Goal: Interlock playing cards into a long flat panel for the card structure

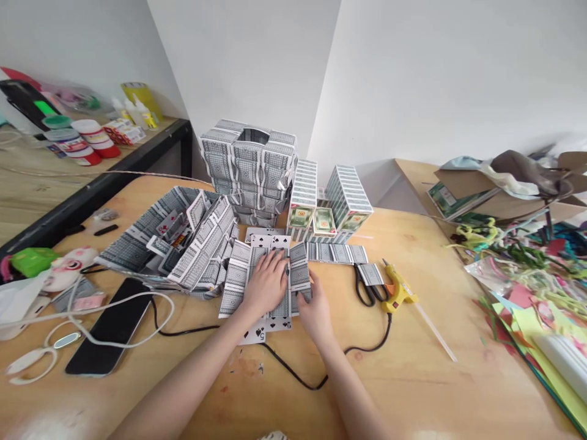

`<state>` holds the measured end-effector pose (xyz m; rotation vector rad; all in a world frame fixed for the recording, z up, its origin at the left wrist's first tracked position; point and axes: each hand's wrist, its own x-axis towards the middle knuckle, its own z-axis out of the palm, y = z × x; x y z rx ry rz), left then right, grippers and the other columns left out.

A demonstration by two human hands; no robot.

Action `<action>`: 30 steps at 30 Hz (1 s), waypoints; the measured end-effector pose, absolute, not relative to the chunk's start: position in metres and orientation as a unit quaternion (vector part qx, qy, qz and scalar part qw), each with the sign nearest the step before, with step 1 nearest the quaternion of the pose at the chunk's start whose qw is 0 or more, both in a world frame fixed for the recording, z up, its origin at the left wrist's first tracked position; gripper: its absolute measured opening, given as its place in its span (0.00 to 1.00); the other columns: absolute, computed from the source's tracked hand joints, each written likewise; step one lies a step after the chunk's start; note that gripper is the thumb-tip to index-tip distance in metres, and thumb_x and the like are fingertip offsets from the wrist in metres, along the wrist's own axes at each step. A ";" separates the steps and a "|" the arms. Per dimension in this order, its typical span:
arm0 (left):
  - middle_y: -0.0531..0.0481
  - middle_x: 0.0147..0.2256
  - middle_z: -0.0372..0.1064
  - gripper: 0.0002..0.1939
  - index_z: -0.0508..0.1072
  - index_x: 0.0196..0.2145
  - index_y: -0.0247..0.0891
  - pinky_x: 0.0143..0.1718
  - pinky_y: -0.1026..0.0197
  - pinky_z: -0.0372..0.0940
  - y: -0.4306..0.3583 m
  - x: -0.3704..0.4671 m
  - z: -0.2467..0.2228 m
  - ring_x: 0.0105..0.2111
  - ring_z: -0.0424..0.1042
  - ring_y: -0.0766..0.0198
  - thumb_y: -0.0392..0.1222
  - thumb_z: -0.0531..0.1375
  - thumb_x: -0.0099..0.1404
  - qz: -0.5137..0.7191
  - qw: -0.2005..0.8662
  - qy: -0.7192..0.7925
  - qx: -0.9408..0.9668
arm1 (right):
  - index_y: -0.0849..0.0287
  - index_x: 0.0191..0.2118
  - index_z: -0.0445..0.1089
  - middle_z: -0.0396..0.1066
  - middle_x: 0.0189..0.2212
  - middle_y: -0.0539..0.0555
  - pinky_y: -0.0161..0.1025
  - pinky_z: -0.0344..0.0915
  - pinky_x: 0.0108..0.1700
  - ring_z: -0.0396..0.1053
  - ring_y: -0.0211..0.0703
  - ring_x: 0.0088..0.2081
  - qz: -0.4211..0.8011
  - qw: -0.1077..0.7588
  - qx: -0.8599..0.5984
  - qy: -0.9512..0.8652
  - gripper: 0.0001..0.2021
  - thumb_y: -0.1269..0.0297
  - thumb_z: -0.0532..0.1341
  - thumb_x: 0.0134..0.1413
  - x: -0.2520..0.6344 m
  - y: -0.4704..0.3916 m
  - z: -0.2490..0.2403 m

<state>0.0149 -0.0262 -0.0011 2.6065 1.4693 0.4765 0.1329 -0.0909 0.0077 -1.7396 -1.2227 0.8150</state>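
Observation:
A panel of joined playing cards (236, 278) lies on the table, mostly grey patterned backs up, with face-up spade cards (280, 240) showing at its far and near edges. My left hand (268, 281) rests on the middle of it, fingers stretched out flat. At the panel's right side, my right hand (316, 308) has thumb and fingers closed about the raised card flap; part of those fingers is hidden. Close by on the left stands a tray built of cards (197, 263) with loose cards inside. Behind is a tall box of woven cards (250, 165).
Stacked card boxes (305, 189) stand behind my right hand. To the right lie a card strip (337, 252), black scissors (364, 293) and a yellow glue gun (398, 290), its black cord (293, 376) crossing before me. A phone (110, 330) lies left, craft scraps (527, 293) right.

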 end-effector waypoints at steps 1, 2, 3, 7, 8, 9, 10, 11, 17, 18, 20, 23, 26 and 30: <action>0.46 0.59 0.52 0.19 0.61 0.52 0.37 0.60 0.50 0.45 -0.028 0.018 -0.002 0.60 0.47 0.58 0.36 0.44 0.65 0.153 0.060 0.490 0.856 | 0.64 0.53 0.57 0.69 0.46 0.60 0.36 0.63 0.47 0.68 0.41 0.47 0.326 0.439 -0.692 -0.471 0.24 0.73 0.51 0.46 0.134 -0.096 0.006; 0.45 0.59 0.52 0.20 0.60 0.53 0.36 0.60 0.49 0.45 -0.031 0.022 -0.002 0.60 0.47 0.57 0.36 0.44 0.64 0.146 0.065 0.496 0.853 | 0.64 0.50 0.60 0.70 0.45 0.59 0.36 0.63 0.46 0.68 0.41 0.46 0.327 0.453 -0.692 -0.457 0.22 0.73 0.51 0.45 0.136 -0.099 0.005; 0.43 0.59 0.51 0.21 0.59 0.54 0.34 0.59 0.48 0.46 -0.036 0.026 -0.002 0.60 0.47 0.54 0.35 0.44 0.64 0.135 0.071 0.505 0.849 | 0.63 0.47 0.62 0.71 0.43 0.59 0.36 0.64 0.46 0.69 0.42 0.45 0.330 0.461 -0.693 -0.446 0.20 0.72 0.51 0.45 0.140 -0.101 0.005; 0.38 0.60 0.48 0.25 0.57 0.56 0.31 0.54 0.42 0.51 -0.060 0.033 0.011 0.59 0.47 0.43 0.37 0.48 0.61 0.061 0.106 0.500 0.857 | 0.63 0.42 0.67 0.74 0.38 0.56 0.37 0.66 0.41 0.72 0.43 0.39 0.348 0.448 -0.685 -0.458 0.17 0.72 0.52 0.43 0.170 -0.094 0.015; 0.37 0.59 0.49 0.25 0.57 0.56 0.32 0.53 0.42 0.53 -0.066 0.032 0.016 0.58 0.49 0.41 0.38 0.49 0.61 0.043 0.118 0.483 0.866 | 0.62 0.41 0.69 0.75 0.37 0.55 0.38 0.66 0.41 0.72 0.44 0.38 0.330 0.437 -0.694 -0.468 0.17 0.72 0.52 0.43 0.179 -0.090 0.019; 0.38 0.59 0.51 0.24 0.58 0.56 0.34 0.52 0.43 0.54 -0.070 0.030 0.022 0.58 0.51 0.42 0.39 0.50 0.61 0.030 0.130 0.461 0.878 | 0.61 0.40 0.71 0.75 0.36 0.54 0.38 0.66 0.42 0.72 0.44 0.38 0.317 0.416 -0.698 -0.488 0.17 0.72 0.53 0.42 0.187 -0.085 0.024; 0.38 0.57 0.54 0.23 0.61 0.54 0.36 0.52 0.45 0.55 -0.073 0.028 0.029 0.57 0.53 0.44 0.40 0.51 0.61 0.021 0.145 0.432 0.890 | 0.60 0.39 0.72 0.75 0.36 0.53 0.38 0.65 0.43 0.72 0.44 0.39 0.302 0.403 -0.698 -0.509 0.17 0.73 0.53 0.42 0.195 -0.080 0.028; 0.40 0.55 0.58 0.20 0.64 0.51 0.37 0.51 0.47 0.56 -0.073 0.025 0.036 0.55 0.56 0.46 0.42 0.52 0.60 0.015 0.164 0.399 0.902 | 0.59 0.39 0.72 0.75 0.37 0.52 0.38 0.64 0.45 0.71 0.43 0.41 0.292 0.387 -0.691 -0.536 0.17 0.73 0.53 0.42 0.201 -0.075 0.033; 0.45 0.41 0.65 0.11 0.65 0.39 0.38 0.44 0.54 0.61 -0.029 0.013 0.065 0.45 0.64 0.54 0.40 0.58 0.57 0.133 0.110 0.493 0.852 | 0.54 0.44 0.72 0.73 0.42 0.50 0.37 0.63 0.48 0.69 0.43 0.45 0.222 0.261 -0.699 -0.628 0.20 0.76 0.53 0.46 0.205 -0.059 0.041; 0.44 0.43 0.63 0.14 0.64 0.41 0.38 0.46 0.53 0.60 -0.018 0.014 0.066 0.47 0.62 0.53 0.39 0.59 0.56 0.160 0.080 0.489 0.854 | 0.53 0.44 0.72 0.73 0.42 0.49 0.36 0.63 0.48 0.70 0.42 0.45 0.207 0.245 -0.697 -0.641 0.20 0.77 0.53 0.47 0.202 -0.059 0.040; 0.45 0.48 0.60 0.18 0.64 0.45 0.40 0.48 0.54 0.58 0.001 0.016 0.065 0.50 0.60 0.54 0.36 0.59 0.55 0.172 0.067 0.448 0.875 | 0.52 0.45 0.71 0.73 0.43 0.49 0.35 0.63 0.47 0.69 0.40 0.45 0.180 0.229 -0.690 -0.662 0.22 0.79 0.52 0.47 0.196 -0.059 0.036; 0.49 0.38 0.68 0.09 0.70 0.36 0.41 0.40 0.58 0.61 0.019 0.020 0.057 0.40 0.67 0.57 0.33 0.55 0.57 0.083 0.125 0.403 0.903 | 0.53 0.45 0.71 0.72 0.44 0.49 0.34 0.63 0.48 0.68 0.38 0.45 0.168 0.246 -0.676 -0.674 0.22 0.80 0.51 0.48 0.194 -0.059 0.031; 0.48 0.28 0.69 0.09 0.71 0.29 0.39 0.28 0.62 0.60 0.026 0.022 0.049 0.30 0.69 0.60 0.35 0.51 0.60 0.037 0.164 0.415 0.894 | 0.55 0.47 0.69 0.73 0.43 0.50 0.35 0.62 0.47 0.69 0.40 0.45 0.190 0.264 -0.696 -0.640 0.20 0.76 0.54 0.48 0.200 -0.059 0.028; 0.47 0.26 0.69 0.10 0.71 0.28 0.39 0.25 0.63 0.58 0.028 0.021 0.044 0.27 0.69 0.60 0.37 0.51 0.61 0.052 0.174 0.412 0.893 | 0.56 0.42 0.71 0.74 0.37 0.51 0.36 0.63 0.43 0.70 0.42 0.41 0.196 0.239 -0.741 -0.597 0.16 0.74 0.56 0.46 0.207 -0.062 0.026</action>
